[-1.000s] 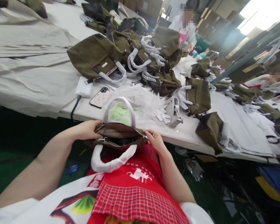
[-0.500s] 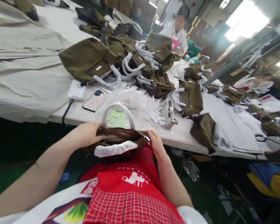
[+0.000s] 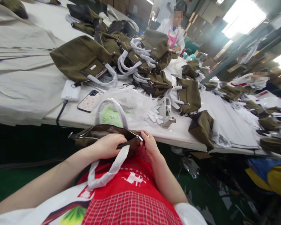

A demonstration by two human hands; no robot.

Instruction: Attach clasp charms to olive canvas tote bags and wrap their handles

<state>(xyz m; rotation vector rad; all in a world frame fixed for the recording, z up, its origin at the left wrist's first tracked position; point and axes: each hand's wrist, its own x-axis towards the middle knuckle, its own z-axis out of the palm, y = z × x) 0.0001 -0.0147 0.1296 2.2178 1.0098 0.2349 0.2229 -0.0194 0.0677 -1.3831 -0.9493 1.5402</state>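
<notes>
An olive-brown handbag [image 3: 83, 141] is at my lap against the table edge, its zipped top gaping. My left hand [image 3: 110, 145] is closed on the near rim of the opening, with its fingertips hidden inside. At the right end of the zipper, beside the metal pull [image 3: 139, 137], my right hand [image 3: 149, 143] pinches the bag's corner. One wrapped white handle [image 3: 97, 182] droops over my red apron [image 3: 140, 168]. The other handle [image 3: 124, 116] stands up on the far side, in front of pale green slips [image 3: 111, 116] in clear plastic.
Several similar bags [image 3: 81, 57] are heaped across the white-covered table [image 3: 49, 114]. A phone [image 3: 87, 101], a white power bank [image 3: 71, 91] with a cable, white tags [image 3: 154, 115] and a tape dispenser [image 3: 167, 112] lie near the front edge. A co-worker [image 3: 175, 34] stands beyond the heap.
My left hand has moved right from the bag's left end to the middle of its near rim. The near handle has dropped towards me. My right hand keeps its hold at the zipper end.
</notes>
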